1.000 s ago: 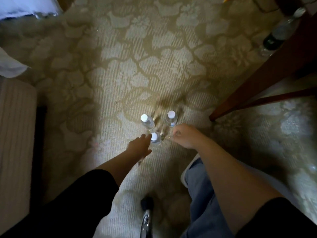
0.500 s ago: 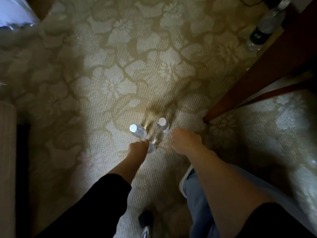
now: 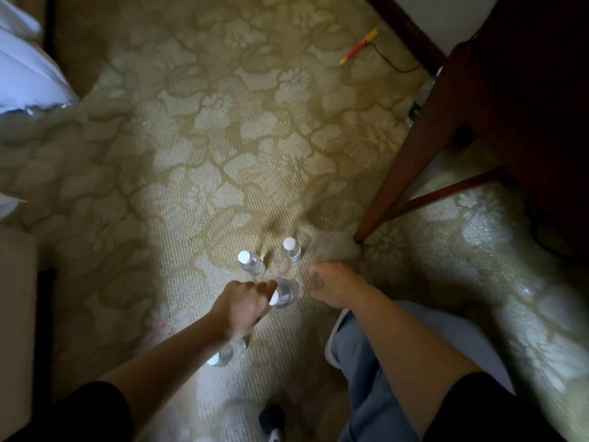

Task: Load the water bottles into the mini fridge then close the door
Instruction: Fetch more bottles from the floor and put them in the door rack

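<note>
Left hand [image 3: 242,309] curled round neck of tilted clear plastic water bottle [image 3: 288,293] over floral carpet [image 3: 191,170]; right hand [image 3: 334,283] beside it, grip indistinct; far-left upright bottle [image 3: 250,263]; far-right upright bottle [image 3: 291,252]; fourth bottle [image 3: 226,355] part-hidden under left forearm.

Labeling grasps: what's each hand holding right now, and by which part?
Left hand grips a tilted water bottle at the cap end. Right hand shows no hold. Bottle under the left wrist: cannot tell.
</note>
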